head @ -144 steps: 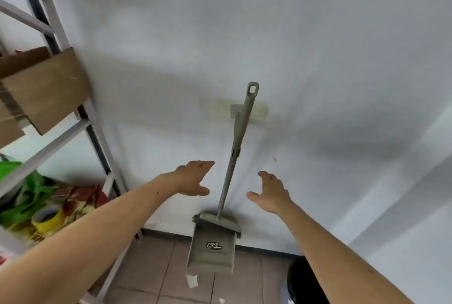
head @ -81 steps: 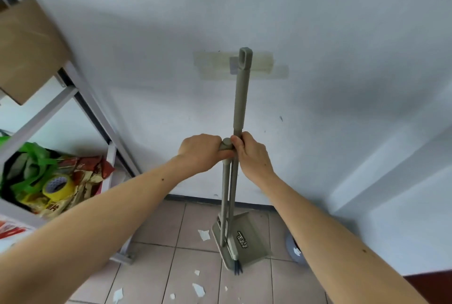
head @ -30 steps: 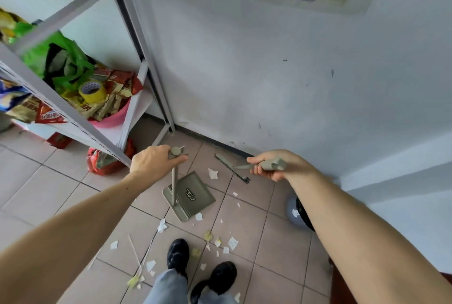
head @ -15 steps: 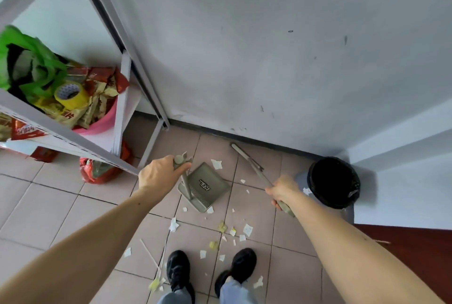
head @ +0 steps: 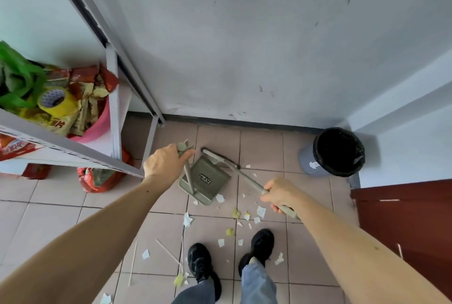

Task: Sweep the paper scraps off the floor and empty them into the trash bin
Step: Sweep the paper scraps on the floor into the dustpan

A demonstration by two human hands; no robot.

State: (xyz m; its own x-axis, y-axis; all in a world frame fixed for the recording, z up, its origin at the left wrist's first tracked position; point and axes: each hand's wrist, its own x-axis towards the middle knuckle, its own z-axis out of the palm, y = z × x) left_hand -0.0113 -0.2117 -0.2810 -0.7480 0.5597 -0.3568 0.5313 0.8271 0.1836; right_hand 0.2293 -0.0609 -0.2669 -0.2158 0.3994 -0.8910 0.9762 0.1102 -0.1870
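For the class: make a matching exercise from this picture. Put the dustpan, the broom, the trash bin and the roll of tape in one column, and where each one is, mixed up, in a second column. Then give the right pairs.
Things
1. dustpan
2. broom
3. trash bin
4. roll of tape

Places
A. on the shelf
B. handle in the right hand
C. standing in the corner by the wall
D. handle in the left hand

Pairs: 1-D, 2-B, 3-C, 4-A
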